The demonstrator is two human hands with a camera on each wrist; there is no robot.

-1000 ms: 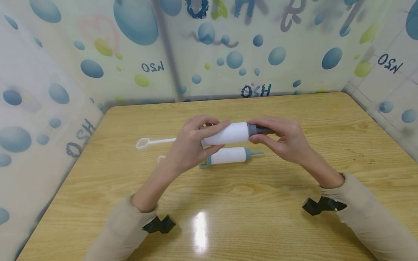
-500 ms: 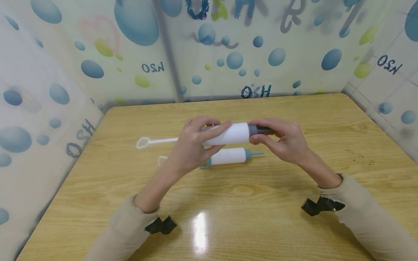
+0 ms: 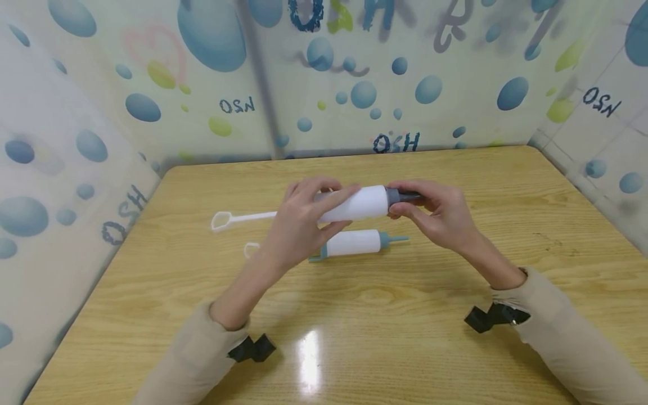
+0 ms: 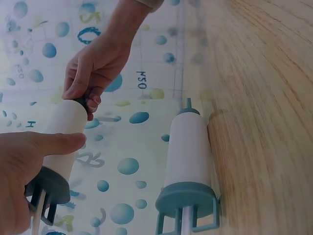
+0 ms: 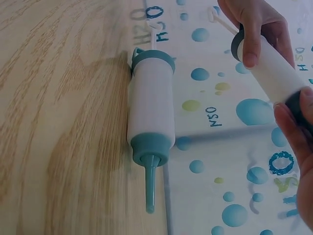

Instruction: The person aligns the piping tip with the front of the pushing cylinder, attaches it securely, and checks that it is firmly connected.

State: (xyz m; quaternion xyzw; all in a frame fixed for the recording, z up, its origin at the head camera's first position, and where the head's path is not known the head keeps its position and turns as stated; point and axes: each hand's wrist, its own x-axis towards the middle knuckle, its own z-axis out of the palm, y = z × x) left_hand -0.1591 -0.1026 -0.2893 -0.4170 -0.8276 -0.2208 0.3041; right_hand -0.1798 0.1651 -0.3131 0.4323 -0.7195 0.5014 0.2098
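My left hand (image 3: pixel 296 225) grips the white barrel of a plunger syringe (image 3: pixel 368 203) with dark grey ends, thumb and fingers around its rear half. Its thin white plunger rod with a looped handle (image 3: pixel 221 221) sticks out to the left. At the other end, my right hand (image 3: pixel 439 216) pinches the dark grey nozzle cap (image 3: pixel 392 196), partly hiding the tip. A second white syringe (image 3: pixel 353 243) with teal ends lies on the table just below the held one, nozzle to the right. The left wrist view shows its teal finger loops (image 4: pixel 205 223).
Both syringes are over a wood-grain table (image 3: pixel 385 326). A wall covering (image 3: pixel 304 84) with blue and green bubbles stands behind the table and along its sides. Black wrist mounts (image 3: pixel 251 349) sit at both beige sleeves.
The held syringe's nozzle end has risen slightly, and the right-hand fingers have shifted a little on the cap. The left hand keeps its grip; the teal syringe stays put.
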